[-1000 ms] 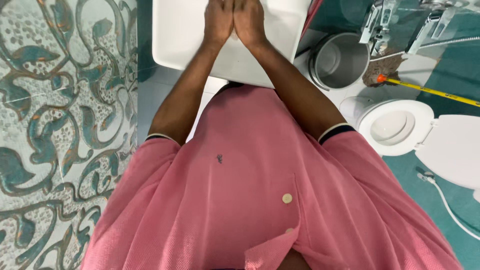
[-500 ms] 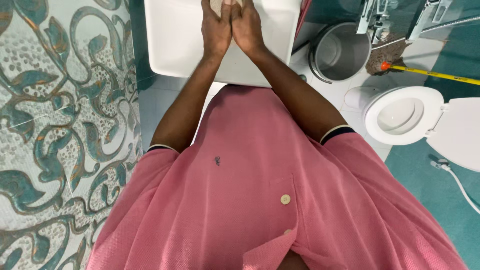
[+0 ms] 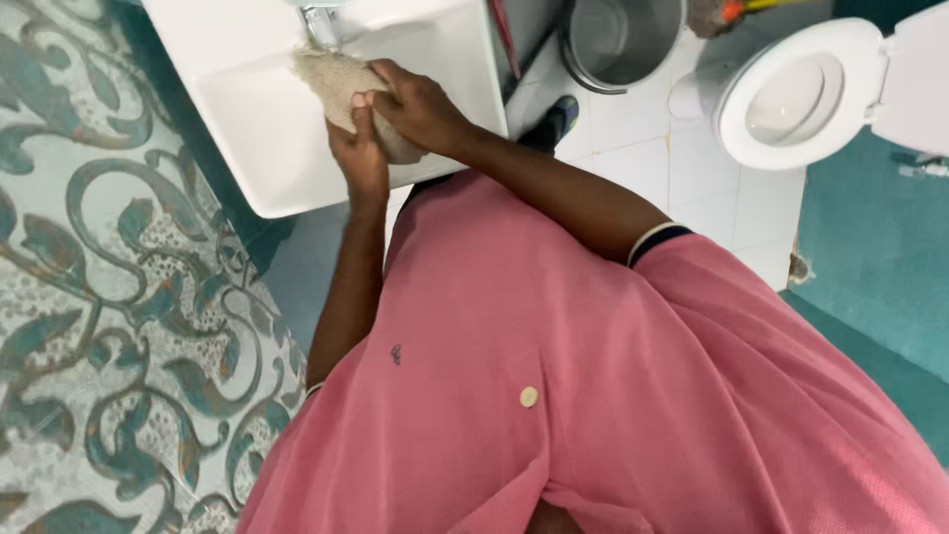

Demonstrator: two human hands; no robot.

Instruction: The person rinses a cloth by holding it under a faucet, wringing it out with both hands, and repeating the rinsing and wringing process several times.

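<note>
Beige cloth [image 3: 341,84], prob. soft & wet-heavy, is gripped bunched by left hand [image 3: 359,158] & right hand [image 3: 420,104] over sink [image 3: 257,148], best held mid-bundle

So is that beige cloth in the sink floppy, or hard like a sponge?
Probably floppy: the beige cloth bunches and folds where the left hand and right hand squeeze it. Its surface looks rough and knobbly, so it likely won't slip easily. If it's wet under the tap, it may feel heavier and sag.
</note>
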